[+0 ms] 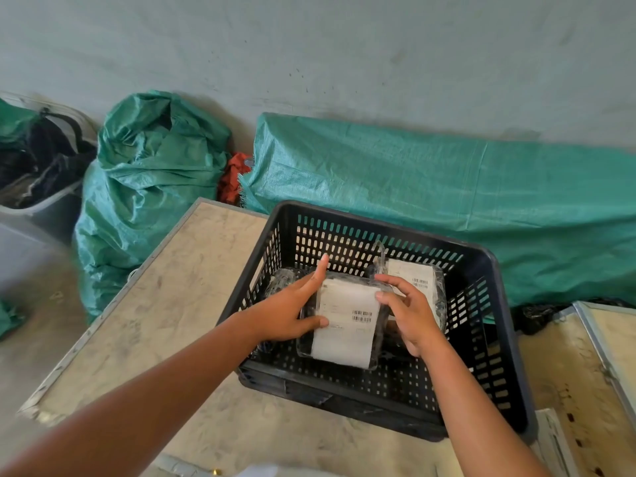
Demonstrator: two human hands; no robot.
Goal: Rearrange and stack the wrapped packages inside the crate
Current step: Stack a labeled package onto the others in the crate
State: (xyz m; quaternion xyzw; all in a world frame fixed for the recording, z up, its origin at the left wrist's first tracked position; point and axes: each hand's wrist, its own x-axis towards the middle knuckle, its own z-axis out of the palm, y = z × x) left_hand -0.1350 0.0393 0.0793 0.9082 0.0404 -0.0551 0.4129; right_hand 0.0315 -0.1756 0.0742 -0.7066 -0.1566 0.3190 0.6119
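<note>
Both hands (347, 311) around labelled package (347, 325) in crate (495, 304), green sacks (148, 187) behind.

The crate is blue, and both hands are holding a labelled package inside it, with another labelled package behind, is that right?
Not quite. The head view shows the crate is black, not blue. The rest holds: the left hand and right hand both hold a labelled package inside it, with another labelled package behind.

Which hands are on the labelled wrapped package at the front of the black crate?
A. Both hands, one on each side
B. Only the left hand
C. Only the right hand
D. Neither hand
A: the left hand and right hand grip opposite sides of the front package inside the crate.
</note>
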